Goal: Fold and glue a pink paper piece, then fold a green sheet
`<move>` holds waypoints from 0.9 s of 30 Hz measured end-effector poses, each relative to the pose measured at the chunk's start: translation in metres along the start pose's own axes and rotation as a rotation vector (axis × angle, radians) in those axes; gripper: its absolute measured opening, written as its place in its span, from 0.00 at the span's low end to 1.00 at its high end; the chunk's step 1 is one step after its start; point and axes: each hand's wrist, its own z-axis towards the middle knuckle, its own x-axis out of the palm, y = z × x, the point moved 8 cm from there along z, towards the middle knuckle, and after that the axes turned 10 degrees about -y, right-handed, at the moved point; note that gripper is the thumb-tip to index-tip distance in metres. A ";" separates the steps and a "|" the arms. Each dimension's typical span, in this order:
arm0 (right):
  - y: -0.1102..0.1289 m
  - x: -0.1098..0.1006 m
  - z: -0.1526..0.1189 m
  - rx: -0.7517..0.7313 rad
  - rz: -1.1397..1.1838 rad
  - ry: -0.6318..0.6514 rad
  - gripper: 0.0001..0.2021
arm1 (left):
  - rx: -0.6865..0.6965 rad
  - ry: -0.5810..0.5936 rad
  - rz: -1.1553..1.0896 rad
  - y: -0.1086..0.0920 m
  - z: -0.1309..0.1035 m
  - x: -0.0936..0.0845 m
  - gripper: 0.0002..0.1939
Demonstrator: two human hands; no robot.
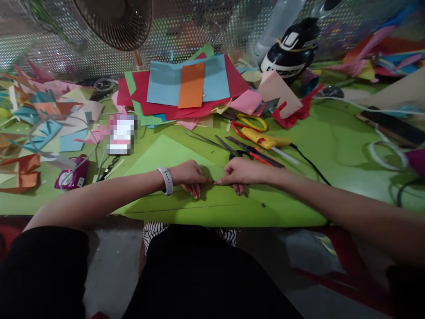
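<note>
A large sheet of light green paper (162, 153) lies on the table in front of me, its near edge reaching the table's edge. My left hand (190, 176), with a white band at the wrist, is closed on the paper with its fingers curled. Facing it, my right hand (239, 173) is closed too, thumb and forefinger pinched at the paper. The tips of both hands nearly meet at one spot on the sheet. Just beyond the right hand lie black-handled scissors (244, 154) and a cutter with an orange-and-black handle (262, 156).
A yellow glue gun (257, 137) with a glue stick lies behind the tools. A stack of coloured paper (166, 84), a phone (121, 135), a purple power socket (72, 173), paper scraps (48, 106), a black jar (288, 53) and a fan (114, 20) stand around. A dark phone-like object (392, 126) lies right.
</note>
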 end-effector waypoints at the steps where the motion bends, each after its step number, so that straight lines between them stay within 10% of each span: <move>1: 0.000 0.000 0.000 0.001 0.000 -0.001 0.27 | -0.003 0.001 0.007 0.000 0.000 0.000 0.22; 9: 0.000 -0.002 0.001 -0.004 -0.045 -0.019 0.26 | -0.003 -0.020 0.064 0.020 -0.010 -0.012 0.20; 27: -0.049 -0.032 -0.046 0.192 -0.066 -0.105 0.23 | -0.210 -0.408 0.046 0.163 -0.137 -0.103 0.28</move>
